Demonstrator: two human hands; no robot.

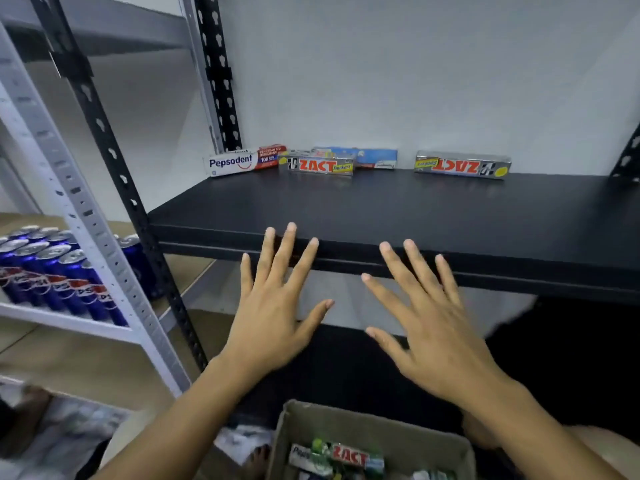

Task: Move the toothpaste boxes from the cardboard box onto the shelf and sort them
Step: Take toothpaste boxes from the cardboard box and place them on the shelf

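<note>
Hovering in front of the shelf's [381, 209] front edge, the left hand [273, 317] and the right hand [440, 334] are spread flat, each grip apart with straight fingers and holding nothing. Four toothpaste boxes lie along the back of the shelf: a Pepsodent box [239, 162] at its back left corner, a ZACT box [317, 165] just right of that with a blue box [367, 156] close behind it, and a second ZACT box [462, 165] well apart toward the back right, its print upside down. Below the shelf's front edge sits the cardboard box [346, 415], with more loose cartons [346, 457] inside. The carrying step looks partway done. The next move calls for reaching down into the cardboard box, closing on one carton, lifting it over the shelf's lip and setting it beside its own brand; the two ZACT boxes would want bringing together. Left of the shelf, Pepsi cans [59, 271] stand on a white rack [86, 216], out of the path; the black upright [114, 168] at the shelf's left front corner narrows access there.
</note>
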